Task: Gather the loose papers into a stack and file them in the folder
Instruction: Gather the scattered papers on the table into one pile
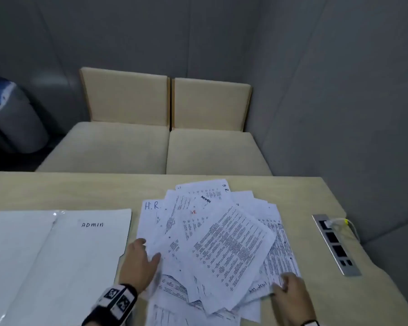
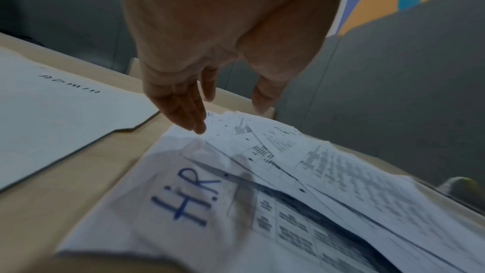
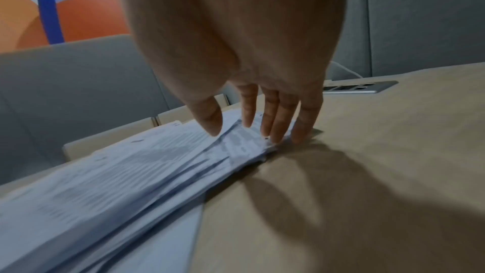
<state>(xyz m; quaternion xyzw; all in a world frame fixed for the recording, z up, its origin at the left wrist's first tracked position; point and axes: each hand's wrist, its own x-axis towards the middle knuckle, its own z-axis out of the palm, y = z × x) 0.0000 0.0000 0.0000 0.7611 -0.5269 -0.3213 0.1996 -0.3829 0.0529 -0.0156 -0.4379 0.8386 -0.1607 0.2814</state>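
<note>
A fanned heap of printed papers [image 1: 212, 236] lies mid-table, some marked "H.R" or "ADMIN". An open white folder [image 1: 64, 255] labelled "ADMIN" lies flat to its left. My left hand [image 1: 149, 249] rests on the heap's left edge with straight fingers. In the left wrist view the fingertips [image 2: 195, 126] touch the papers [image 2: 288, 173] near the folder [image 2: 52, 111]. My right hand [image 1: 283, 284] is at the heap's near right corner. The right wrist view shows its straight fingers [image 3: 278, 132] pressing against the papers' [image 3: 131, 173] edge, thumb on top.
A metal socket strip [image 1: 337, 245] with a plugged-in cable is set into the beige table [image 1: 57, 191] at the right. Beige bench seats [image 1: 170, 149] stand behind the table's far edge. A grey bin [image 1: 10, 114] stands at the far left, and grey walls close in the right.
</note>
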